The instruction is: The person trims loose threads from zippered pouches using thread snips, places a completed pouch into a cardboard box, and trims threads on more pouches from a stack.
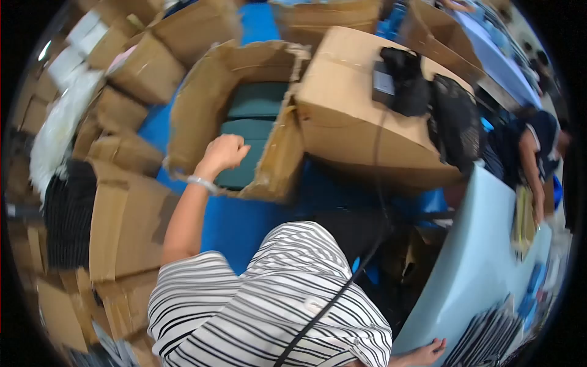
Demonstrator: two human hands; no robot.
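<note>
My left hand (226,153) is curled into a loose fist over an open cardboard box (282,165), and nothing shows sticking out of it. Below and beside it in the box are dark green flat-topped items (260,101), apparently boxes or stacks; I cannot tell whether the fist touches them. My right hand (428,353) is low in the view, by the edge of a light blue table (471,244). Its fingers are slightly bent and apart, and no object is seen in it. On that table, near the hand, lies a stack of dark, thin-edged pieces (486,333).
A closed carton (342,73) stands right of the open box, with black bags (455,116) and a small dark device on it. More cartons (131,223) and a black stack (68,214) line the left. At right, a person (532,147) handles yellowish pieces (523,220).
</note>
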